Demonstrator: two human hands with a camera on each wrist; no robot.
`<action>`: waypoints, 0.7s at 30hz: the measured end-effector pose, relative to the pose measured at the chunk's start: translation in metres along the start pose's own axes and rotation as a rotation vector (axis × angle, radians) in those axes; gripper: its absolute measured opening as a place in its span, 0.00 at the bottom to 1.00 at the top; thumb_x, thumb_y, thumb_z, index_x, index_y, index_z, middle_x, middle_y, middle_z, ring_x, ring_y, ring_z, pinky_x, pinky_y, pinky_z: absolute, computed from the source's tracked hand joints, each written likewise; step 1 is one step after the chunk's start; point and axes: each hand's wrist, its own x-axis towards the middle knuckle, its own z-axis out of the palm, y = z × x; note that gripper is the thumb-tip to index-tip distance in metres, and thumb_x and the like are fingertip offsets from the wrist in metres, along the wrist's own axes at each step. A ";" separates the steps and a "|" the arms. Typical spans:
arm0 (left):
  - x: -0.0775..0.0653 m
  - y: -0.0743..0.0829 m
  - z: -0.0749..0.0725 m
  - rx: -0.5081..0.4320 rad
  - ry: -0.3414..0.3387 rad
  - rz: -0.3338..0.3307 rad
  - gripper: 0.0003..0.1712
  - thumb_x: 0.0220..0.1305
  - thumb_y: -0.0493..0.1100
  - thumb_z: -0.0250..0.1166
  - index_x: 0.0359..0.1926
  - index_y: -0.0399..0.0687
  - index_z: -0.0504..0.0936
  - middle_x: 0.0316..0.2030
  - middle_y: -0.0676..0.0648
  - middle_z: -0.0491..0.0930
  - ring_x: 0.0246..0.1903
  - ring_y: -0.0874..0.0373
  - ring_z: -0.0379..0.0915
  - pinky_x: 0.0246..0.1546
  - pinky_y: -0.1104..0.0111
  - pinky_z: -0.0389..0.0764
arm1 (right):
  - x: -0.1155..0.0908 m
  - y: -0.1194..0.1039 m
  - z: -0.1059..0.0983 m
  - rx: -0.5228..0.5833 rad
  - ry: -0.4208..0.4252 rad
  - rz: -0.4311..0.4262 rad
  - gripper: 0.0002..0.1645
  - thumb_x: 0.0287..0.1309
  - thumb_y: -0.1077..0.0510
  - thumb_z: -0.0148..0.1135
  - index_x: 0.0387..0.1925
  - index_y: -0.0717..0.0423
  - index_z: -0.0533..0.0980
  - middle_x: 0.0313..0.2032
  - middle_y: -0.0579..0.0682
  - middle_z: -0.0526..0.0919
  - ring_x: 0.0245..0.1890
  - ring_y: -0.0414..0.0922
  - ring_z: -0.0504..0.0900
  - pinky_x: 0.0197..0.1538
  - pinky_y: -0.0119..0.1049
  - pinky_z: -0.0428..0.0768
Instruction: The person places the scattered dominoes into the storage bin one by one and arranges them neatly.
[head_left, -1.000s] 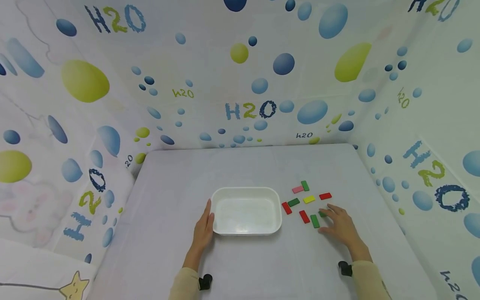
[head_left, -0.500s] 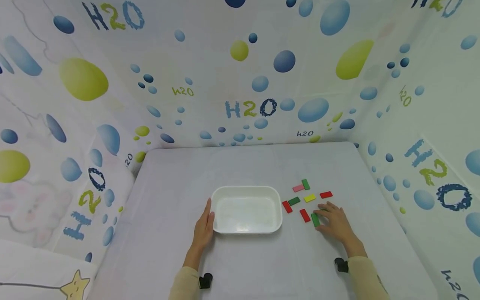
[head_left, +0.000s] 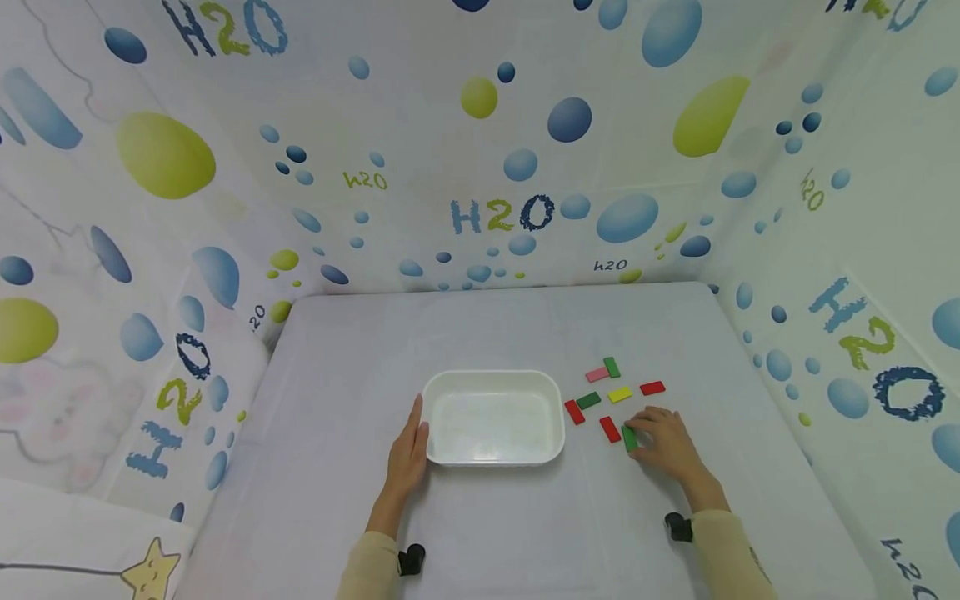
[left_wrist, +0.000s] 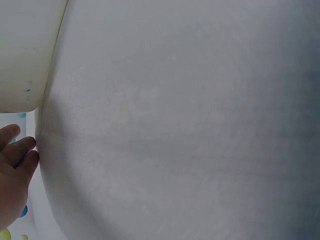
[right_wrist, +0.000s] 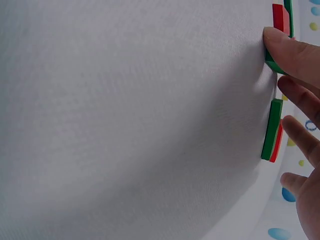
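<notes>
A shallow white tray (head_left: pixel 495 417) lies on the white-covered table. Along its left side my left hand (head_left: pixel 407 458) rests with straight fingers against the outer wall; the left wrist view shows those fingers (left_wrist: pixel 20 150) near the tray's corner. To the right of the tray, my right hand (head_left: pixel 670 443) pinches a small green block (head_left: pixel 629 438) between thumb and fingers. The right wrist view has the thumb (right_wrist: pixel 290 50) over that block, covering most of it. A second green block (right_wrist: pixel 272 130) lies below the other fingers there and is hidden under the hand in the head view.
Around the right hand lie several flat blocks: a red one (head_left: pixel 610 430) just left of the pinched one, another red (head_left: pixel 574 412) near the tray, a dark green (head_left: pixel 588 401), a yellow (head_left: pixel 619 394), a red (head_left: pixel 652 388), a pink (head_left: pixel 597 375) and a green (head_left: pixel 612 367).
My right hand has moved left from one green block to the neighbouring one, and its thumb and fingers have closed on it. The left hand stays at the tray.
</notes>
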 end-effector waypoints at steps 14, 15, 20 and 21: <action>-0.001 0.001 0.000 0.004 -0.008 -0.021 0.30 0.79 0.49 0.40 0.77 0.49 0.51 0.74 0.39 0.56 0.73 0.41 0.53 0.73 0.50 0.55 | 0.000 -0.006 0.000 0.108 -0.088 0.065 0.27 0.45 0.64 0.76 0.50 0.64 0.80 0.42 0.55 0.81 0.39 0.47 0.79 0.46 0.46 0.82; -0.001 0.001 0.000 0.006 -0.009 -0.021 0.30 0.79 0.49 0.40 0.77 0.49 0.51 0.74 0.39 0.56 0.73 0.41 0.53 0.73 0.50 0.55 | 0.000 -0.006 0.001 0.117 -0.094 0.075 0.27 0.45 0.64 0.76 0.50 0.65 0.80 0.41 0.54 0.80 0.38 0.45 0.79 0.44 0.43 0.83; 0.000 0.002 0.000 0.001 -0.012 -0.028 0.30 0.79 0.50 0.39 0.77 0.50 0.51 0.74 0.40 0.55 0.73 0.42 0.52 0.74 0.51 0.54 | -0.001 -0.008 0.002 0.120 -0.096 0.101 0.28 0.45 0.63 0.76 0.50 0.65 0.79 0.40 0.54 0.79 0.35 0.43 0.79 0.41 0.39 0.83; 0.000 0.002 0.000 -0.001 -0.012 -0.029 0.30 0.79 0.50 0.39 0.77 0.50 0.51 0.74 0.41 0.55 0.73 0.42 0.52 0.74 0.51 0.54 | -0.002 -0.008 0.002 0.123 -0.094 0.107 0.28 0.45 0.63 0.76 0.50 0.65 0.79 0.40 0.54 0.80 0.35 0.44 0.79 0.41 0.39 0.83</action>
